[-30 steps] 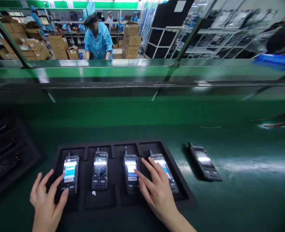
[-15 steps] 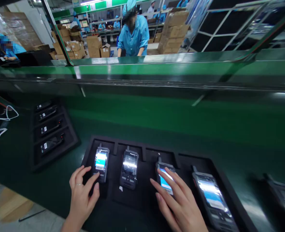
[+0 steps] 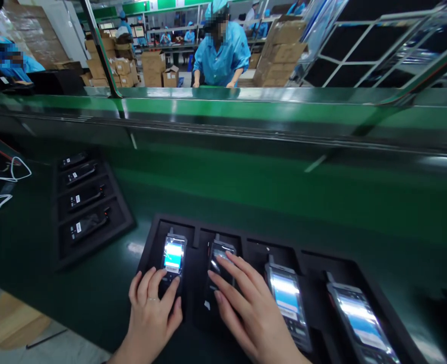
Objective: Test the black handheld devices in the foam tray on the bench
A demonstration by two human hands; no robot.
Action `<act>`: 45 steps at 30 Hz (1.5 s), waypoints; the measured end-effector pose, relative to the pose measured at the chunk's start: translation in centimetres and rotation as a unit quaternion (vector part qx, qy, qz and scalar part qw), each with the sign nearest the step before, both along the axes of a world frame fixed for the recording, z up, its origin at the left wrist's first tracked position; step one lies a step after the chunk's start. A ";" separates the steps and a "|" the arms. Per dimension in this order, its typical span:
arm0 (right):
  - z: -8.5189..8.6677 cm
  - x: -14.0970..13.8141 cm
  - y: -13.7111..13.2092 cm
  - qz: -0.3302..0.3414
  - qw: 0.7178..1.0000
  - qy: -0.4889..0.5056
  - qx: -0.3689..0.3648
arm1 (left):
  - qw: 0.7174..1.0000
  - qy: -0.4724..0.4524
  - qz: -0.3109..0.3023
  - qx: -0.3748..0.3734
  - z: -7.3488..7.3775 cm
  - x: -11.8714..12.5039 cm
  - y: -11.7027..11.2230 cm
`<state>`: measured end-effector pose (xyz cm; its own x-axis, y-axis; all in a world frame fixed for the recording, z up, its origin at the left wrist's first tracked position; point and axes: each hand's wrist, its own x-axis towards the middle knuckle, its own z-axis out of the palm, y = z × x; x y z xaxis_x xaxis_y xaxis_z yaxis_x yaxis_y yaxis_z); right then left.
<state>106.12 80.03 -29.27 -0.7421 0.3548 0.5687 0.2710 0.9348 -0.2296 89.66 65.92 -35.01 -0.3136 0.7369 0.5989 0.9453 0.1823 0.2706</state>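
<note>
Along the dark green workbench (image 3: 246, 197), we are facing a co-worker in blue (image 3: 222, 55), who is standing beyond it. Close before us a black tray (image 3: 196, 268) is lying on the bench, and farther off to our left a second tray (image 3: 94, 248) is bearing a row of dark units (image 3: 90, 225). Our right hand (image 3: 256, 311) is lying over the dark-screened device (image 3: 218, 251), second from the left, its fingers standing apart, slightly bent and clasping nothing; whether their tips are touching it, we are failing to make out. Our left hand (image 3: 153, 308) is resting at the lower end of the leftmost device (image 3: 175, 253), its fingers half bent and loosely parted, without a closed grip; whether they are pressing, we are not making out. In compartments to the right, the third device (image 3: 284, 293) and the fourth device (image 3: 362, 318) are lying face up, their blue-and-white screens glowing. Below the dark-screened device a white scrap (image 3: 207, 305) is lying on the tray, and a thin ring (image 3: 153, 299) is circling one left finger.
</note>
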 end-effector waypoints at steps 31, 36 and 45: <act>-1.6 -6.6 1.5 -0.016 0.994 -0.075 -0.076 | 0.998 -0.028 -0.013 0.061 -1.4 -0.3 -0.1; -1.8 -6.9 1.4 -0.024 0.994 -0.086 -0.060 | 0.997 -0.025 -0.009 0.074 -1.5 -0.6 -0.4; -2.3 -6.9 1.3 -0.038 0.994 -0.088 -0.048 | 0.998 -0.021 -0.005 0.062 -1.5 -0.7 -0.7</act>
<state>99.21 81.35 -31.61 -0.7961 0.4604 0.3927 0.3846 0.8860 -0.2590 88.92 65.23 -36.50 -0.3334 0.6610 0.6723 0.9341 0.1351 0.3304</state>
